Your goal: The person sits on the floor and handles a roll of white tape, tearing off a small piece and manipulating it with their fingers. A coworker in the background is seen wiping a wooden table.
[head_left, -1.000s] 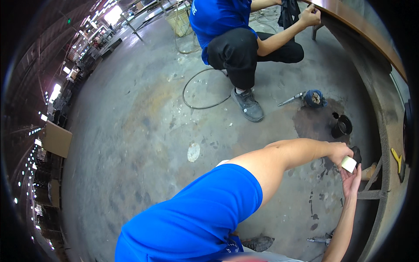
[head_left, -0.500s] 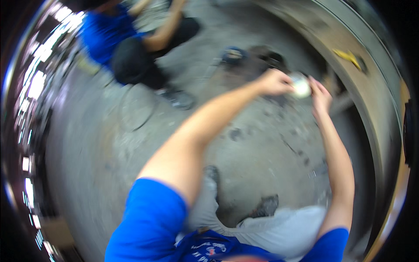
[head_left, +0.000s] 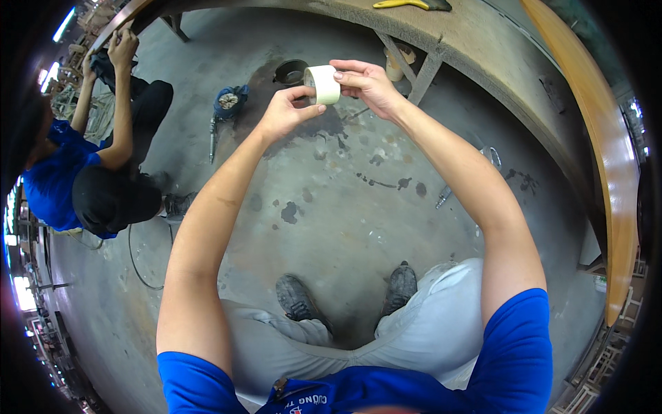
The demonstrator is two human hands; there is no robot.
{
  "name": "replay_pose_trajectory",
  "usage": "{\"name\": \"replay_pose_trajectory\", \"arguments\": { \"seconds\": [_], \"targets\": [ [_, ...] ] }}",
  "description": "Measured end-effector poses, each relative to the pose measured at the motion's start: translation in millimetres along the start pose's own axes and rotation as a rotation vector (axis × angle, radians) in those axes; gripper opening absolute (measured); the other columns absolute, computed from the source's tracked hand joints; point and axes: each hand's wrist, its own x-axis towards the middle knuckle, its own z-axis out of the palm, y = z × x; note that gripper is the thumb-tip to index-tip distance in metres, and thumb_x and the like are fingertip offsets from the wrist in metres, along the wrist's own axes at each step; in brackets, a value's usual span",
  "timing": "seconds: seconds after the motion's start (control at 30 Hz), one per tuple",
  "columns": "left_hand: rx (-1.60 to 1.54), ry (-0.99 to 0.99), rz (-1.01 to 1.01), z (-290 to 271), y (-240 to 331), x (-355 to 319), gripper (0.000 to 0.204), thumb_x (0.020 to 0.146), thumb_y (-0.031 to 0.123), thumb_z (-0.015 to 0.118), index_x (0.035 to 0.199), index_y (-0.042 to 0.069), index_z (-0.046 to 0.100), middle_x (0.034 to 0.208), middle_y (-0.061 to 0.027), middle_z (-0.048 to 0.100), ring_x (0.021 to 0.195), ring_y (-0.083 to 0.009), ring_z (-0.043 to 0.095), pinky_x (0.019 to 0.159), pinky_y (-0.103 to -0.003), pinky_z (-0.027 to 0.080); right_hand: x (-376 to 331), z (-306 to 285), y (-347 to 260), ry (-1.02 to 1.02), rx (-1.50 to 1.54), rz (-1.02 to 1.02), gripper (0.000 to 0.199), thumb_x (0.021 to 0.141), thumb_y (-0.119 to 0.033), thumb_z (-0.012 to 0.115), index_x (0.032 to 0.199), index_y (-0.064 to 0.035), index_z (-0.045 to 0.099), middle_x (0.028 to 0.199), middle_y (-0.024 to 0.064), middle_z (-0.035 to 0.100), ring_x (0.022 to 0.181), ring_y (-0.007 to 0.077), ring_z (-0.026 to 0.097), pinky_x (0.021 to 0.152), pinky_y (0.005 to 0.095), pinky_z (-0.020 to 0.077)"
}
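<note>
Holding a roll of pale tape (head_left: 327,88) out in front of me, above the floor (head_left: 345,231), I have my left hand (head_left: 289,112) closed on its left edge, index finger at the core and thumb underneath. My right hand (head_left: 370,86) is half open, thumb and fingertips against the roll's right side; whether they pinch it I cannot tell. A black bowl (head_left: 289,71) sits beyond my left hand.

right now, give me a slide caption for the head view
Left hand grips a pale tape roll, right hand at its edge, above a stained floor, co-worker crouching at left.
</note>
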Motion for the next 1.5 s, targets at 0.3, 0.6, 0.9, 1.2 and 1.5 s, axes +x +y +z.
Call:
{"name": "replay_pose_trajectory", "arguments": {
  "seconds": [0.3, 0.6, 0.9, 1.2, 1.5],
  "targets": [
    [-0.320, 0.173, 0.136, -20, -4, 43, 0.039, 0.099, 0.024, 0.076, 0.129, -0.001, 0.072, 0.120, -0.0061, 0.074, 0.114, -0.0130, 0.064, 0.103, -0.030, 0.048, 24, 12, 17, 0.023, -0.315, -0.220, 0.073, 0.090, -0.013, 0.085, 0.155, -0.0063, 0.050, 0.105, 0.0101, 0.081, 0.097, 0.0114, 0.072, 0.086, 0.0277, 0.0566],
    [-0.351, 0.164, 0.340, -32, 58, 53, 0.027, 0.102, 0.021, 0.072, 0.117, -0.001, 0.073, 0.107, -0.0028, 0.074, 0.099, -0.0073, 0.065, 0.087, -0.027, 0.053, 30, 40, -91, 0.197, -0.573, -0.178, 0.079, 0.088, -0.014, 0.086, 0.157, -0.0101, 0.048, 0.111, 0.0145, 0.078, 0.098, 0.0173, 0.076, 0.089, 0.0310, 0.0602],
    [-0.562, 0.124, 0.528, 1, 80, 23, 0.029, 0.095, 0.015, 0.075, 0.119, -0.002, 0.075, 0.125, -0.0117, 0.075, 0.152, -0.0323, 0.040, 0.119, -0.046, 0.037, -33, 88, -180, 0.304, -1.327, -0.241, 0.051, 0.085, -0.030, 0.084, 0.131, -0.0094, 0.072, 0.125, 0.0144, 0.072, 0.109, 0.0314, 0.072, 0.091, 0.0412, 0.0576],
    [-0.440, 0.223, 0.411, 26, 58, 4, 0.038, 0.086, 0.020, 0.085, 0.119, 0.004, 0.076, 0.094, -0.0054, 0.074, 0.119, -0.0237, 0.055, 0.114, -0.045, 0.038, -44, 73, -170, 0.263, -1.507, -0.415, 0.023, 0.084, -0.017, 0.083, 0.105, -0.0100, 0.079, 0.104, 0.0041, 0.075, 0.087, 0.0244, 0.071, 0.080, 0.0356, 0.0550],
    [0.059, 0.415, 0.633, -4, 54, 3, 0.033, 0.072, 0.017, 0.089, 0.101, 0.006, 0.079, 0.101, -0.0035, 0.074, 0.116, -0.0314, 0.052, 0.106, -0.045, 0.042, -24, 72, -161, 0.097, -1.499, -0.518, 0.015, 0.080, -0.012, 0.082, 0.095, -0.0081, 0.079, 0.088, 0.0032, 0.073, 0.072, 0.0245, 0.069, 0.066, 0.0361, 0.0557]
  ]
}}
